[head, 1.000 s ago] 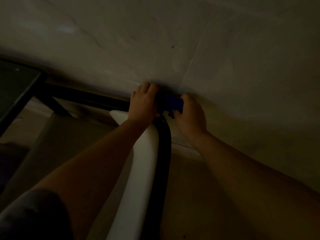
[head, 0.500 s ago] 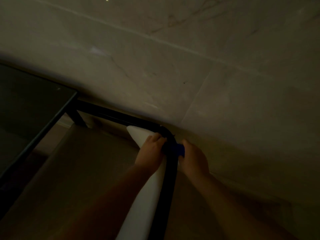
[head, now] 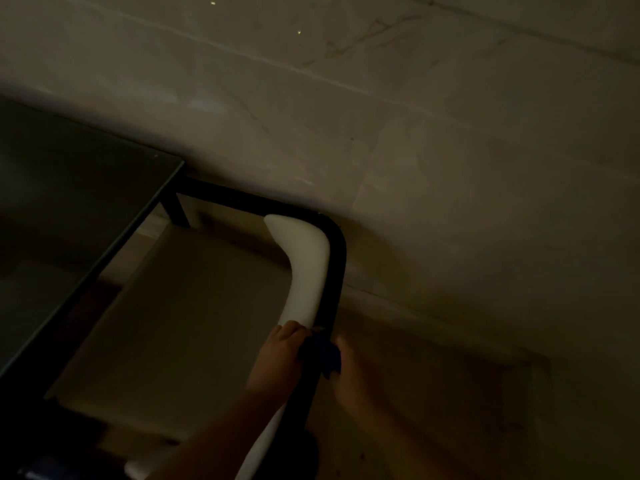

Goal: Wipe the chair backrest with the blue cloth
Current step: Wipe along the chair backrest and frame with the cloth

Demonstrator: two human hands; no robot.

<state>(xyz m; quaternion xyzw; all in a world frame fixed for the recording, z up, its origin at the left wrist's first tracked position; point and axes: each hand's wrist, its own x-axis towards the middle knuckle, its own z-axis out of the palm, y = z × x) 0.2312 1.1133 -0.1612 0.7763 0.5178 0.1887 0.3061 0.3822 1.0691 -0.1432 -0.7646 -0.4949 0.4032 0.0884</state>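
Observation:
The scene is very dark. The chair backrest [head: 306,268] is a curved white pad inside a black frame bar [head: 337,258], seen from above. The blue cloth [head: 327,355] lies pressed over the black bar, partway down the backrest's side. My right hand [head: 349,372] holds the cloth on the outer side of the bar. My left hand [head: 278,358] rests on the white pad on the inner side, fingers curled against the cloth's edge. The cloth is mostly hidden between both hands.
The chair's pale seat [head: 180,323] spreads to the left of the backrest. A dark table top [head: 69,209] overhangs the seat at the left. Pale marble floor tiles [head: 450,168] fill the right and far side.
Both hands and the cloth have slid from the backrest's curved corner down along the side bar toward me. The view has tilted so that more of the backrest and table show.

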